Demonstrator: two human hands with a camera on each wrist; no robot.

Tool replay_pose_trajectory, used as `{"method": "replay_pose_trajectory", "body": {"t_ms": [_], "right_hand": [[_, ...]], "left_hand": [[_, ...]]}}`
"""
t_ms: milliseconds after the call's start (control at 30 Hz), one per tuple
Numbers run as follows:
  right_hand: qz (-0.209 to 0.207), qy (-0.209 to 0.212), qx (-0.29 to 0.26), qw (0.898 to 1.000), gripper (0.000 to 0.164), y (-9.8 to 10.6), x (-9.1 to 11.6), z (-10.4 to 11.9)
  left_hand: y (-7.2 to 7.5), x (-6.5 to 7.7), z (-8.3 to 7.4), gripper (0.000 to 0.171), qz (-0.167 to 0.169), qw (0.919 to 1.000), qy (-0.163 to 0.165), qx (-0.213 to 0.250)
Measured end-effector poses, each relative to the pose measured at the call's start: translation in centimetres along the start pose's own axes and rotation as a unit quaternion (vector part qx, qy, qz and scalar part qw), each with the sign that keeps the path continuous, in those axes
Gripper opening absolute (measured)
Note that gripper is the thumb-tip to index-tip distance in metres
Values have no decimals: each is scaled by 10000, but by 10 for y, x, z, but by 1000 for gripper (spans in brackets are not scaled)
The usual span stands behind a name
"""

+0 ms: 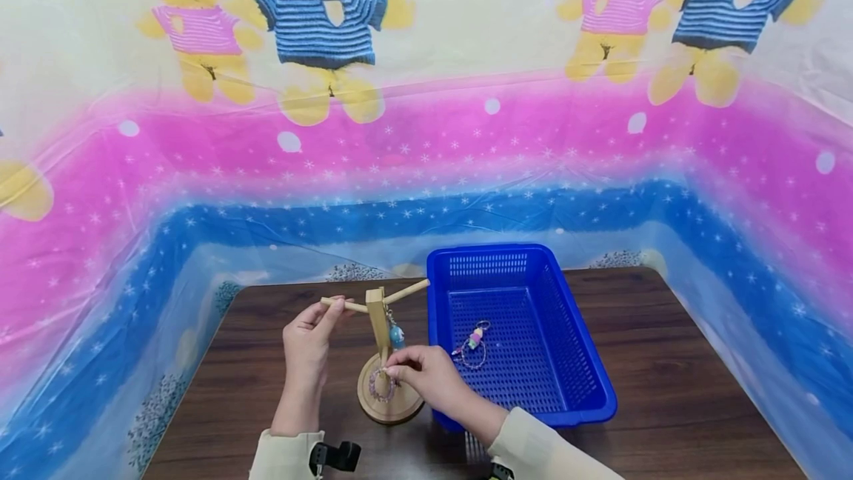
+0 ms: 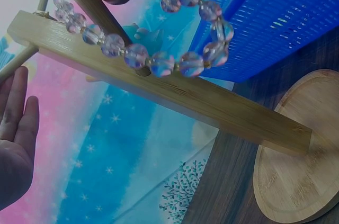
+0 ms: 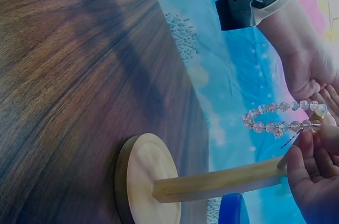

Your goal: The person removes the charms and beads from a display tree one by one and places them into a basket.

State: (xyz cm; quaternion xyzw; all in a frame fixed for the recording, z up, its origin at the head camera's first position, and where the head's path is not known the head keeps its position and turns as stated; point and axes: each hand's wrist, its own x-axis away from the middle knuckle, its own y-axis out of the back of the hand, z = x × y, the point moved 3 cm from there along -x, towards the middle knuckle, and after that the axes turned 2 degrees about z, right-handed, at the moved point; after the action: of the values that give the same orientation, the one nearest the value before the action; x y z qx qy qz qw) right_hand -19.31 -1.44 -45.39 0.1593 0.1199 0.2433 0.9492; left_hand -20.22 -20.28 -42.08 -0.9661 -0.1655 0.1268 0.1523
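A wooden stand [image 1: 377,321] with a round base [image 2: 296,176] and several pegs stands upright on the table. My left hand [image 1: 309,339] pinches its left peg [image 1: 353,307] near the end between thumb and fingers. My right hand [image 1: 429,376] pinches a bracelet of clear pinkish beads [image 2: 161,63] at one side, by a gold-coloured part. In the left wrist view the bracelet's loop lies about a short front peg [image 2: 100,12]; whether it rests on that peg I cannot tell. A blue charm [image 1: 396,336] hangs near the post, below the right peg [image 1: 408,291].
A blue plastic basket [image 1: 586,376] stands right of the stand, close to my right forearm. Inside it lies a colourful beaded charm [image 1: 476,338] with a loop. The dark wooden table [image 1: 666,376] meets a patterned cloth backdrop [image 1: 466,139] behind.
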Motion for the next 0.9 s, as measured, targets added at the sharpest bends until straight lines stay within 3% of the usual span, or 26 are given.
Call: {"method": "replay_pose_trajectory", "body": {"t_ms": [267, 467, 733, 900], "right_hand": [[250, -68, -113, 9996, 14, 4, 4, 6], [518, -82, -162, 9985, 15, 12, 8, 13], [841, -350, 57, 9958, 16, 40, 9, 23], [815, -552, 187, 9950, 13, 63, 7, 24]], "left_hand": [[0, 1, -1, 19, -53, 9995, -19, -324], [0, 1, -2, 21, 3, 9998, 19, -221], [1, 0, -2, 30, -3, 9998, 78, -182], [1, 0, -2, 30, 12, 9999, 55, -159]]}}
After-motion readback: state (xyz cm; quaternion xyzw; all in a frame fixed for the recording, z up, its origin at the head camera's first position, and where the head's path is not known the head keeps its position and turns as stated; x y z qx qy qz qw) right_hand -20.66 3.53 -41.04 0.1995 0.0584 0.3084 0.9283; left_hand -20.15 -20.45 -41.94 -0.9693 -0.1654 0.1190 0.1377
